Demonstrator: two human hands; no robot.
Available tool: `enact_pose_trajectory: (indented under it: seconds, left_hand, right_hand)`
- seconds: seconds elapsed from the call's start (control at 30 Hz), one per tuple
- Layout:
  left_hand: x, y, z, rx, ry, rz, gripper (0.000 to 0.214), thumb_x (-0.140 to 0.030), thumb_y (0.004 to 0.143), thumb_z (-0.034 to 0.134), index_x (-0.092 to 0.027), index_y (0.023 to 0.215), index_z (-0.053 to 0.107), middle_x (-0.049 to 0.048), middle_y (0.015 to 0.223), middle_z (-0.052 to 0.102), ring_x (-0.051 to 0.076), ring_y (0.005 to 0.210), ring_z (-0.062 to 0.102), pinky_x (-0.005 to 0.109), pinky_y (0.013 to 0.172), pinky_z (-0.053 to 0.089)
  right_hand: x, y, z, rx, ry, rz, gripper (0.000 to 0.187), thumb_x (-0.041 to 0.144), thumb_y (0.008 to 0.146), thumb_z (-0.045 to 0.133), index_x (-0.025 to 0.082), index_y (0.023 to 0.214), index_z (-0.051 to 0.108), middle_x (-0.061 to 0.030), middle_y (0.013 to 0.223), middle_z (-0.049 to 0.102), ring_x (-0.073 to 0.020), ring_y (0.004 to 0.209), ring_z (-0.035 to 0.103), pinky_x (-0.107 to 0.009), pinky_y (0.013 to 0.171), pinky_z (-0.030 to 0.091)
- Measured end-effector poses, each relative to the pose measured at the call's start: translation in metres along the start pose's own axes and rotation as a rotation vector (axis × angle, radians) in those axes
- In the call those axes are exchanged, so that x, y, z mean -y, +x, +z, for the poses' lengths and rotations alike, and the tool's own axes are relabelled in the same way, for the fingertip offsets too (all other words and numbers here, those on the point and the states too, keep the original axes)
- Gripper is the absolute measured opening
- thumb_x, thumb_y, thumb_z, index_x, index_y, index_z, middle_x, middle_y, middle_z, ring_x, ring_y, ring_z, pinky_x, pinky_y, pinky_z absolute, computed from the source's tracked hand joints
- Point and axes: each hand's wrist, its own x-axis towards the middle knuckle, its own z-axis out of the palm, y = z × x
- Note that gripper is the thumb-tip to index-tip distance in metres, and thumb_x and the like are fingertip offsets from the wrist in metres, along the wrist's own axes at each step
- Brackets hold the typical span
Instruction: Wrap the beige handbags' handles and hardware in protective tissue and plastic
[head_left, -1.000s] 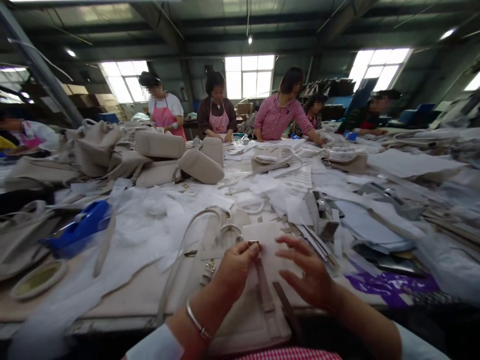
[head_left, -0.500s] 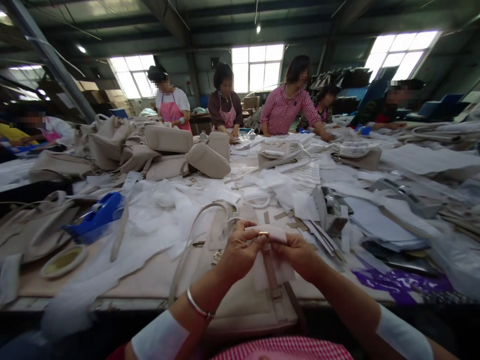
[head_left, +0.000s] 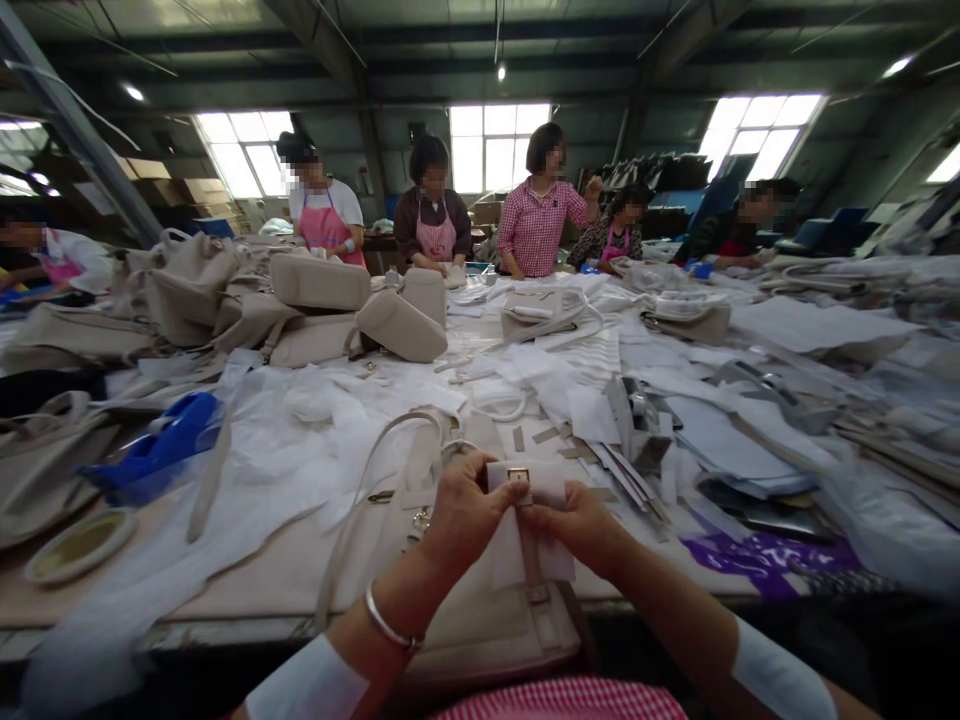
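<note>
A beige handbag lies at the table's front edge before me, its thin strap looped to the left. A short strap runs up its front to a gold buckle. My left hand is closed, with its thumb pressed on the strap end just below the buckle. A thin white sheet lies behind the buckle, and more white wrapping hangs under the strap. My right hand pinches the sheet's right side, its thumb near the strap. The fingers behind the sheet are hidden.
Beige bags are heaped at the back left. A blue tape dispenser and a round dish lie left; a grey metal dispenser stands right. White wrapping covers much of the table. Several co-workers stand across it.
My hands have tilted the strap end, so the buckle now faces me and more white sheet shows. The view has shifted slightly right. A co-worker in a checked shirt has straightened and raised a hand.
</note>
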Motion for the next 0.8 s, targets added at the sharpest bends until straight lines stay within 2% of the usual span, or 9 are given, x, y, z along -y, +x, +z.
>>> enact_pose_trajectory:
  seconds: [0.1,0.2,0.27,0.37,0.47,0.53,0.67,0.73,0.8]
  left_hand:
    - [0.001,-0.003,0.001,0.097,-0.198,-0.012,0.027,-0.039,0.077,0.074,-0.016,0.086,0.068,0.0016,0.072,0.063,0.014,0.066,0.056,0.025,0.062,0.045]
    - [0.006,-0.004,0.003,0.252,-0.566,-0.172,0.040,-0.049,0.083,0.066,-0.013,0.099,0.067,0.0041,0.079,0.062,0.012,0.065,0.056,0.026,0.061,0.046]
    - [0.012,-0.004,0.004,0.331,-0.687,-0.258,0.040,-0.048,0.083,0.067,-0.013,0.101,0.067,0.0020,0.075,0.058,0.009,0.060,0.052,0.023,0.058,0.045]
    - [0.018,-0.004,0.008,0.423,-0.616,-0.272,0.034,-0.045,0.080,0.071,-0.012,0.085,0.067,-0.0035,0.060,0.049,0.006,0.052,0.042,0.019,0.052,0.037]
    - [0.018,-0.005,0.014,0.411,-0.437,-0.254,0.039,-0.049,0.077,0.073,-0.012,0.068,0.064,-0.0029,0.058,0.049,0.008,0.053,0.042,0.020,0.051,0.035]
    - [0.015,-0.007,0.018,0.416,-0.393,-0.243,0.039,-0.051,0.077,0.071,-0.013,0.071,0.067,-0.0007,0.062,0.055,0.011,0.059,0.048,0.022,0.056,0.039]
    - [0.010,-0.011,0.023,0.375,-0.373,-0.209,0.039,-0.051,0.082,0.064,-0.013,0.085,0.072,0.0033,0.071,0.063,0.018,0.072,0.057,0.028,0.068,0.046]
    - [0.009,-0.012,0.023,0.317,-0.301,-0.162,0.037,-0.049,0.083,0.063,-0.013,0.083,0.071,0.0038,0.075,0.065,0.019,0.076,0.058,0.027,0.070,0.046]
    - [0.010,-0.013,0.022,0.274,-0.254,-0.144,0.035,-0.048,0.084,0.062,-0.014,0.082,0.070,0.0031,0.076,0.065,0.017,0.073,0.057,0.025,0.067,0.045]
  right_hand:
    - [-0.004,-0.001,0.001,-0.064,0.028,-0.015,0.035,0.045,0.070,0.080,0.015,0.089,0.077,-0.0056,0.082,0.075,-0.0193,0.069,0.066,-0.032,0.067,0.051]
    - [-0.003,-0.004,0.001,-0.047,0.099,-0.044,0.037,0.043,0.068,0.082,0.017,0.095,0.077,-0.0053,0.084,0.075,-0.0207,0.078,0.067,-0.033,0.074,0.051]
    - [-0.001,-0.005,0.001,-0.011,0.120,-0.059,0.037,0.043,0.068,0.081,0.017,0.095,0.077,-0.0048,0.082,0.075,-0.0198,0.078,0.066,-0.032,0.075,0.051]
    - [-0.004,-0.005,0.000,0.017,0.039,-0.056,0.029,0.042,0.074,0.076,0.015,0.082,0.078,-0.0037,0.070,0.071,-0.0170,0.067,0.062,-0.029,0.067,0.048]
    - [-0.012,-0.002,-0.002,-0.045,-0.139,-0.066,0.027,0.039,0.080,0.069,0.014,0.076,0.076,-0.0021,0.064,0.067,-0.0159,0.062,0.058,-0.027,0.060,0.045]
    - [-0.015,-0.001,-0.003,-0.093,-0.292,-0.104,0.025,0.036,0.083,0.063,0.014,0.076,0.074,-0.0021,0.066,0.067,-0.0161,0.061,0.057,-0.026,0.058,0.043]
    - [-0.008,-0.006,-0.001,-0.131,-0.654,-0.291,0.022,0.025,0.087,0.051,0.016,0.089,0.071,-0.0067,0.082,0.070,-0.0204,0.075,0.061,-0.031,0.069,0.046]
    - [0.001,-0.012,-0.004,-0.152,-0.855,-0.355,0.017,0.025,0.085,0.055,0.016,0.085,0.069,-0.0080,0.080,0.068,-0.0210,0.075,0.060,-0.032,0.069,0.045]
    - [0.009,-0.017,-0.015,-0.086,-0.899,-0.347,0.017,0.031,0.081,0.063,0.016,0.074,0.067,-0.0057,0.070,0.064,-0.0187,0.067,0.056,-0.031,0.063,0.043]
